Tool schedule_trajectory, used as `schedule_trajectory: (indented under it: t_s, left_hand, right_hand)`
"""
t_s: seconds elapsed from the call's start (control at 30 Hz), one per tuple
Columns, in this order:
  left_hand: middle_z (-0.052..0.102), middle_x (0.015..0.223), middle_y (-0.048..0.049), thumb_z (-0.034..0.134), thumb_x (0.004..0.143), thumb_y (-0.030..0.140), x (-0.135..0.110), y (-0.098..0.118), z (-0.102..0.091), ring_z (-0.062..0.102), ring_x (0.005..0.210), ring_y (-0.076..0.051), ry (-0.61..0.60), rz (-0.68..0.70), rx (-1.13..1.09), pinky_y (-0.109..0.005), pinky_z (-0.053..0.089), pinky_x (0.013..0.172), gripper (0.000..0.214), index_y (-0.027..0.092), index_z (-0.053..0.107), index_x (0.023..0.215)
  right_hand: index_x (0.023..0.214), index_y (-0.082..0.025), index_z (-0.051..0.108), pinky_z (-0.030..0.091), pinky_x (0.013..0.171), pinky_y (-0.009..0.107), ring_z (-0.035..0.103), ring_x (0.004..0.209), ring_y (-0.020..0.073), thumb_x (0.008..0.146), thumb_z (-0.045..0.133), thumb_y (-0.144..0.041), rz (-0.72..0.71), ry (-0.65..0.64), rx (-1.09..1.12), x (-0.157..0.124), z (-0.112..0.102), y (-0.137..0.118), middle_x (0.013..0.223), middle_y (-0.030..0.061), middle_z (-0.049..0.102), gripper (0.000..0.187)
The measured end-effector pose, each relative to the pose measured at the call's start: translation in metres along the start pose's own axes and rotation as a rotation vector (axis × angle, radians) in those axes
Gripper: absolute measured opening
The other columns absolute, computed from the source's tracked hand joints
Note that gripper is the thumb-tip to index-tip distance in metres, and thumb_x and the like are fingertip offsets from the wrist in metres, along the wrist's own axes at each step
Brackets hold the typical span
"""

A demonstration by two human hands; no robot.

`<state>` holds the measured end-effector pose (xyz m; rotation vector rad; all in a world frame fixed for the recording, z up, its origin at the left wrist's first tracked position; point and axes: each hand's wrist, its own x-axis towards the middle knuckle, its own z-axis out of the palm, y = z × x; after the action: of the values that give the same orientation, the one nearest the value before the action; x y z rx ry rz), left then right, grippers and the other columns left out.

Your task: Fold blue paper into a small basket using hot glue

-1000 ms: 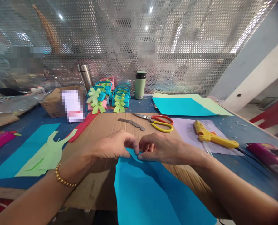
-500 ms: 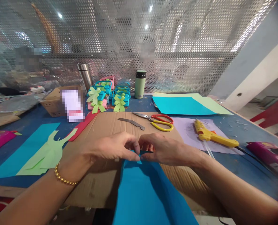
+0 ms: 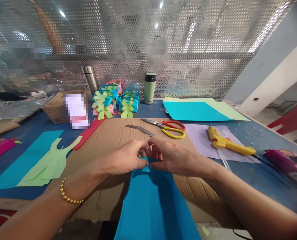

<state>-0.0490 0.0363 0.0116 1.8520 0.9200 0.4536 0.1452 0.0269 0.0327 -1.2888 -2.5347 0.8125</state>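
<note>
A long piece of blue paper (image 3: 153,203) runs from the near edge of the view up to my hands, lying over a sheet of cardboard (image 3: 105,140). My left hand (image 3: 130,155) pinches its far end between thumb and fingers. Close beside it, my right hand (image 3: 167,155) grips the same end, thumb toward me. The fingertips of both hands nearly meet there, and the paper is partly hidden by them. Just beyond the hands lie scissors (image 3: 173,130) with red and yellow handles and a flat metal blade (image 3: 140,130).
A yellow glue gun (image 3: 228,145) rests on purple paper (image 3: 200,140) at right. Blue sheets (image 3: 195,111) lie behind it. Small paper baskets (image 3: 129,103), a green tumbler (image 3: 150,88), a steel flask (image 3: 90,80) and a cardboard box (image 3: 53,108) stand at the back. Green cut paper (image 3: 50,163) lies left.
Both hands stay at the paper's far end, with the fingers shifted slightly. The near part of the blue paper has swung a little to the left.
</note>
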Motion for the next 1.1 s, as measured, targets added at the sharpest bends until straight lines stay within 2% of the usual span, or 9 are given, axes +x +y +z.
schedule_trajectory:
  t_s: [0.13, 0.43, 0.53, 0.67, 0.83, 0.9, 1.0, 1.1]
  left_hand:
    - [0.06, 0.078, 0.0005, 0.057, 0.068, 0.011, -0.003, 0.004, 0.002, 0.054, 0.069, -0.014, 0.028, -0.054, 0.081, -0.026, 0.038, 0.055, 0.021, 0.017, 0.059, 0.088]
    - [0.056, 0.075, 0.004, 0.056, 0.067, 0.004, -0.002, 0.005, 0.0, 0.05, 0.067, -0.011, -0.003, 0.029, -0.048, -0.023, 0.039, 0.057, 0.02, 0.018, 0.055, 0.081]
    - [0.056, 0.076, 0.0041, 0.058, 0.069, 0.007, -0.003, 0.004, -0.001, 0.05, 0.068, -0.011, 0.001, 0.031, -0.053, -0.023, 0.039, 0.057, 0.019, 0.018, 0.056, 0.084]
    - [0.053, 0.074, 0.0047, 0.06, 0.071, 0.009, -0.007, 0.007, -0.001, 0.048, 0.067, -0.011, 0.032, 0.017, -0.024, -0.023, 0.037, 0.056, 0.019, 0.019, 0.057, 0.087]
    - [0.055, 0.079, 0.0034, 0.059, 0.07, 0.008, -0.009, 0.009, 0.0, 0.049, 0.071, -0.012, 0.04, 0.024, 0.01, -0.023, 0.038, 0.058, 0.021, 0.019, 0.057, 0.088]
    - [0.056, 0.08, 0.0032, 0.06, 0.071, 0.011, -0.009, 0.007, 0.001, 0.05, 0.071, -0.012, 0.045, -0.006, 0.023, -0.023, 0.038, 0.057, 0.022, 0.019, 0.057, 0.091]
    - [0.054, 0.071, 0.0036, 0.061, 0.077, 0.021, -0.009, 0.006, 0.001, 0.047, 0.066, -0.012, 0.027, -0.046, 0.1, -0.024, 0.035, 0.054, 0.009, 0.017, 0.062, 0.084]
    - [0.049, 0.063, 0.0039, 0.057, 0.083, 0.027, -0.01, 0.005, 0.0, 0.043, 0.062, -0.011, -0.03, -0.031, 0.159, -0.025, 0.03, 0.053, 0.017, 0.015, 0.067, 0.075]
  right_hand:
    - [0.101, -0.017, 0.054, 0.039, 0.064, 0.027, 0.058, 0.079, 0.0172, 0.076, 0.066, -0.018, -0.004, -0.022, 0.027, 0.0, -0.001, -0.001, 0.09, 0.0031, 0.063, 0.028]
    - [0.094, -0.018, 0.054, 0.039, 0.062, 0.026, 0.056, 0.074, 0.0149, 0.077, 0.07, -0.02, 0.023, -0.041, -0.001, 0.0, 0.002, -0.002, 0.085, 0.0009, 0.062, 0.023]
    - [0.092, -0.017, 0.058, 0.039, 0.061, 0.025, 0.057, 0.074, 0.0145, 0.077, 0.072, -0.024, 0.037, -0.049, 0.008, 0.0, -0.003, -0.002, 0.086, 0.0007, 0.064, 0.022]
    - [0.084, -0.017, 0.066, 0.038, 0.059, 0.025, 0.058, 0.071, 0.0137, 0.081, 0.071, -0.034, 0.059, -0.148, -0.004, -0.001, -0.012, -0.003, 0.081, -0.0003, 0.067, 0.018]
    - [0.076, -0.017, 0.067, 0.034, 0.056, 0.025, 0.054, 0.067, 0.0118, 0.082, 0.071, -0.033, 0.07, -0.161, -0.044, -0.003, -0.017, -0.007, 0.073, -0.0026, 0.063, 0.017]
    - [0.076, -0.017, 0.066, 0.033, 0.055, 0.024, 0.052, 0.065, 0.0107, 0.081, 0.07, -0.031, 0.077, -0.151, -0.055, -0.004, -0.016, -0.008, 0.072, -0.0035, 0.061, 0.015]
    - [0.072, -0.017, 0.063, 0.031, 0.054, 0.024, 0.051, 0.064, 0.0099, 0.08, 0.07, -0.028, 0.053, -0.134, -0.069, -0.004, -0.015, -0.008, 0.07, -0.0043, 0.058, 0.015]
    - [0.068, -0.017, 0.06, 0.029, 0.053, 0.024, 0.05, 0.064, 0.0096, 0.08, 0.072, -0.028, 0.019, -0.135, -0.078, -0.004, -0.013, -0.007, 0.068, -0.0048, 0.058, 0.02]
